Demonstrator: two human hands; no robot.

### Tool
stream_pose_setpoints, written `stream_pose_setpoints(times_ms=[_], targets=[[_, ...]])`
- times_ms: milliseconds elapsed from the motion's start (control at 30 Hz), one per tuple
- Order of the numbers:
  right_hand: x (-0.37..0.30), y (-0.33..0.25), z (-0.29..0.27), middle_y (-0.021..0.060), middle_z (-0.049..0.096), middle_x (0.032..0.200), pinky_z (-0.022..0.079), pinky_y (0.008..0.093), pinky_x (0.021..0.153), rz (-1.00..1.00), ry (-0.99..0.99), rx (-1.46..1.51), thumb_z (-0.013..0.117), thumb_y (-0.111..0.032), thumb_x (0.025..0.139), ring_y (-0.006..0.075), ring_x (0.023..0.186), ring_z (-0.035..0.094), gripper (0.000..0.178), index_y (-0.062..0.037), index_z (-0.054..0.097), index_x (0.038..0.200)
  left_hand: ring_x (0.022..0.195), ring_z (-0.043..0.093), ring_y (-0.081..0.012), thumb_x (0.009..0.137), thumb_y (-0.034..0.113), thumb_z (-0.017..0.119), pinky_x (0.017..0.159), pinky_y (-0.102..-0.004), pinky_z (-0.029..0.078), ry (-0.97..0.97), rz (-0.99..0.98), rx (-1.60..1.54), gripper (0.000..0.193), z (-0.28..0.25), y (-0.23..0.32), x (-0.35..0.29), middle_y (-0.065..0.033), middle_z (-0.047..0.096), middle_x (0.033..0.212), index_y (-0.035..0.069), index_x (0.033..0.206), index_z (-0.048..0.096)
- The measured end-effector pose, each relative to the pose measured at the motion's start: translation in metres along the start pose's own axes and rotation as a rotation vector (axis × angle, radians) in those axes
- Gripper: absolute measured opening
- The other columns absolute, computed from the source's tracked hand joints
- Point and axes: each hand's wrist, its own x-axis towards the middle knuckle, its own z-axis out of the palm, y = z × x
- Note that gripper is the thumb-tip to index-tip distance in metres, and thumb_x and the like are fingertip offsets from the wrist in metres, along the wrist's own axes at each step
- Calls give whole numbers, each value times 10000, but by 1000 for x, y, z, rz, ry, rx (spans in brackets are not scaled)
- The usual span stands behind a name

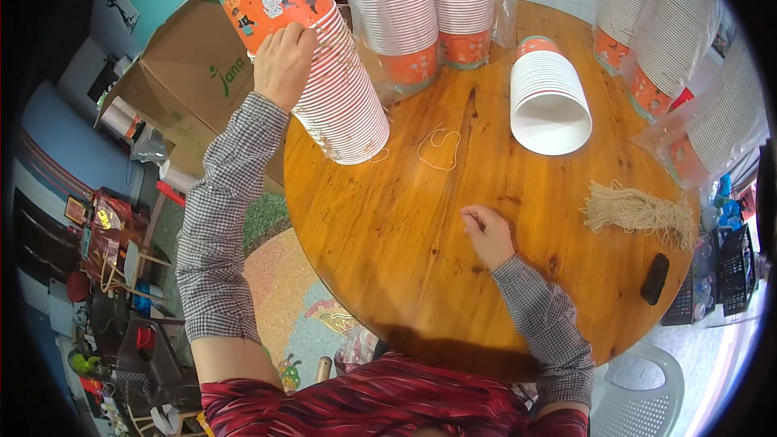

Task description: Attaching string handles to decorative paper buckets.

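Cup stack (340, 89) overhangs table (388, 259) edge under left hand (282, 65).

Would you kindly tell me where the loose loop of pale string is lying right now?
In the head view, the loose loop of pale string lies on the round wooden table, between the tilted cup stack under the left hand and the lying white cup stack.

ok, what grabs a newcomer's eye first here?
Stacks of orange-printed paper cups: the left hand grips a long nested stack tilted over the round wooden table's left rim. A shorter stack lies right of centre. The right hand rests on the table near a string bundle.
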Motion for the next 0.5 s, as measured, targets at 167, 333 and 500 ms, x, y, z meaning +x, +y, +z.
stream_pose_setpoints(times_ms=[167,333,500], targets=[[2,-6,1,93,629,854,499,271,649,67,2,31,583,-84,913,149,689,599,148,4,618,1026,742,579,-210,742,45,573,675,-339,463,-59,13,46,63,-5,0,0,-62,496,772,63,758,515],[3,-4,-2,92,627,852,504,273,651,49,-8,-8,573,-96,919,154,689,608,153,2,618,1028,659,618,-203,740,53,602,604,-334,504,-242,-51,240,74,-12,11,8,-69,507,748,48,758,531],[3,-3,-3,96,634,845,505,278,647,73,-28,12,556,-99,926,157,695,625,157,2,613,1032,640,633,-212,756,50,601,595,-328,513,-240,-69,284,72,-12,7,-1,-80,523,768,47,764,530]])
